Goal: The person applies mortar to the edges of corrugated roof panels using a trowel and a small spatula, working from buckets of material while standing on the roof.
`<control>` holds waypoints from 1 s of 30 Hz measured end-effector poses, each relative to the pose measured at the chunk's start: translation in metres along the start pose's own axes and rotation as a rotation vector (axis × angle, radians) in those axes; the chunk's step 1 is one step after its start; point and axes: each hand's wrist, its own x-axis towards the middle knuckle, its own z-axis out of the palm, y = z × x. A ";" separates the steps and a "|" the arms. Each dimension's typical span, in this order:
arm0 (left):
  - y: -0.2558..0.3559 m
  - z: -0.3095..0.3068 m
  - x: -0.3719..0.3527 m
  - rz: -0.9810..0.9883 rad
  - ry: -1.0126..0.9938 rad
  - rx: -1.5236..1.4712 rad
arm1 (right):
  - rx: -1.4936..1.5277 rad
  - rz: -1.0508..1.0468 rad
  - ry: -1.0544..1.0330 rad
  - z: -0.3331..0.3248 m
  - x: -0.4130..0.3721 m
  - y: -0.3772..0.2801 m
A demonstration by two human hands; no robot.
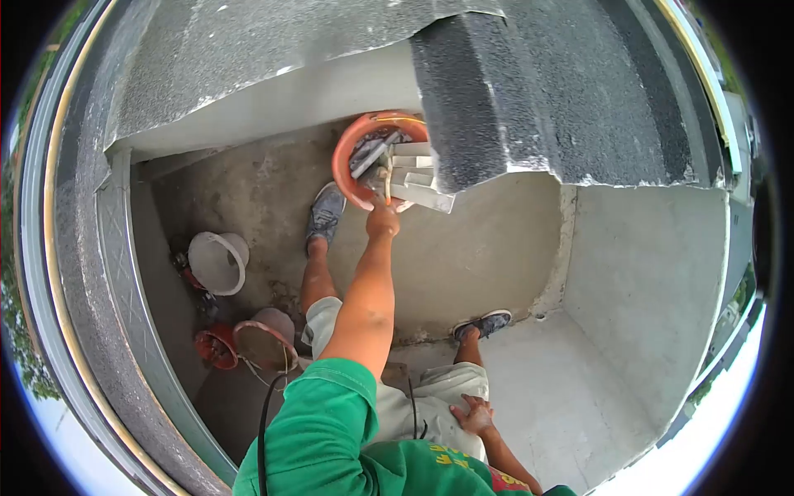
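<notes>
My left hand [383, 220] reaches forward to the near rim of an orange-red bucket [341, 161]. Its fingers are closed around a thin pale-and-orange tool handle [388, 183]; the kind of tool is hard to make out. Light grey flat-sided pieces [423, 195] stick out of the bucket beside that handle, and darker items lie deeper inside. On my right thigh rests my right hand [474, 415], fingers spread over the light shorts [451, 384], holding nothing.
A white bucket [241, 263] lies tipped at left. Nearer stand another bucket with a wire handle [262, 343] and a small red container [217, 345]. Rough dark grey sheeting [562, 91] overhangs the far side. A pale wall [649, 273] rises at right; a metal-framed edge [136, 248] runs along the left.
</notes>
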 end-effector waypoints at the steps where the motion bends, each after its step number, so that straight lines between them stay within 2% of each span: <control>1: -0.008 -0.010 -0.010 -0.068 -0.135 0.270 | 0.055 -0.019 -0.035 0.008 -0.001 0.005; 2: -0.019 -0.008 -0.008 -0.060 -0.154 0.430 | 0.099 0.007 -0.003 0.017 -0.002 0.009; 4: -0.050 -0.011 0.001 -0.113 -0.159 0.456 | -0.068 0.056 -0.019 0.014 -0.016 0.000; 6: -0.064 -0.040 -0.011 -0.200 -0.191 0.263 | -0.043 0.081 -0.057 0.012 -0.026 0.006; 7: -0.064 -0.059 -0.022 -0.244 -0.205 0.142 | -0.011 0.159 -0.110 0.009 -0.033 0.006; 8: -0.053 -0.096 -0.053 -0.031 -0.210 0.230 | 0.022 0.227 -0.155 0.000 -0.036 0.003; 9: -0.032 -0.135 -0.084 0.183 -0.214 0.324 | -0.021 0.199 -0.223 -0.016 -0.046 0.002; 10: -0.013 -0.168 -0.110 0.200 -0.199 0.346 | 0.003 0.179 -0.219 -0.014 -0.042 0.014; 12: 0.004 -0.223 -0.163 0.354 -0.206 0.278 | -0.044 -0.009 -0.132 0.003 -0.030 0.045; 13: 0.008 -0.244 -0.182 0.382 -0.132 0.214 | -0.039 -0.032 -0.120 -0.007 -0.040 0.054; 15: 0.030 -0.292 -0.238 0.425 -0.036 0.186 | 0.184 -0.143 -0.082 -0.024 -0.059 0.068; 18: 0.065 -0.340 -0.299 0.481 0.086 -0.032 | 0.388 -0.250 0.056 -0.009 -0.066 0.111; 20: 0.077 -0.365 -0.320 0.594 0.292 -0.124 | 0.453 -0.229 0.091 -0.008 -0.084 0.132; 22: 0.100 -0.399 -0.359 0.671 0.508 -0.281 | 0.537 -0.120 -0.020 -0.017 -0.113 0.141; 23: 0.111 -0.420 -0.391 0.647 0.621 -0.305 | 0.492 -0.147 -0.020 -0.021 -0.132 0.141; 25: 0.104 -0.461 -0.441 0.693 0.793 -0.370 | 0.899 -0.105 -0.106 -0.034 -0.158 0.132; 27: 0.082 -0.489 -0.489 0.690 0.886 -0.488 | 0.405 -0.476 0.109 0.017 0.010 0.212; 30: 0.024 -0.489 -0.529 0.624 0.999 -0.680 | 0.344 -0.532 0.202 -0.037 0.019 0.182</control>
